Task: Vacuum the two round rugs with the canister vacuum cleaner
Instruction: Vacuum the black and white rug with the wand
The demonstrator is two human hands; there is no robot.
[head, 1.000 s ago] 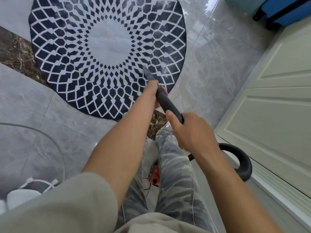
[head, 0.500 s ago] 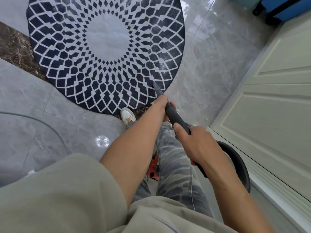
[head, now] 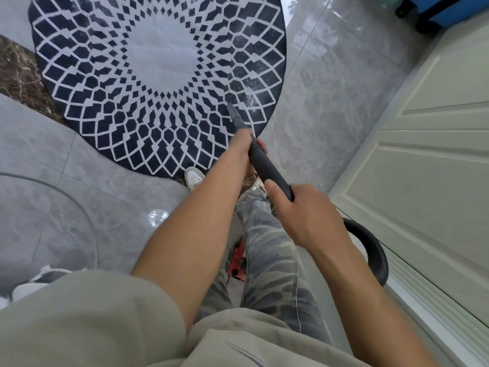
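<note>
1. Covering much of the grey tiled floor (head: pixel 330 88), the round rug (head: pixel 158 75) with its navy-and-white diamond pattern lies ahead of the person. A pale dusty patch shows near its right rim. No second rug is in view.
2. The black hose (head: pixel 370 250) loops behind the right arm, close to the cream door (head: pixel 423 181). It could drag on or catch against that door as the strokes lengthen.
3. The red canister vacuum (head: pixel 238 263) shows only as a sliver between the legs, so a backward step could trip over it.
4. The dark wand (head: pixel 270 170) runs from the hands down to the rug.
5. The right hand (head: pixel 304 210) has its fingers wrapped round the wand's upper end, and the left hand (head: pixel 243 147) is clamped lower down.
6. The narrow nozzle (head: pixel 235 116) rests on the rug beside the dusty patch. Because the rug is thin, suction or a hard push may ruck it up or slide it across the glossy tile.
7. Compared with half a second ago, the nozzle has moved from the rug's edge inward, and both grips are unchanged.
</note>
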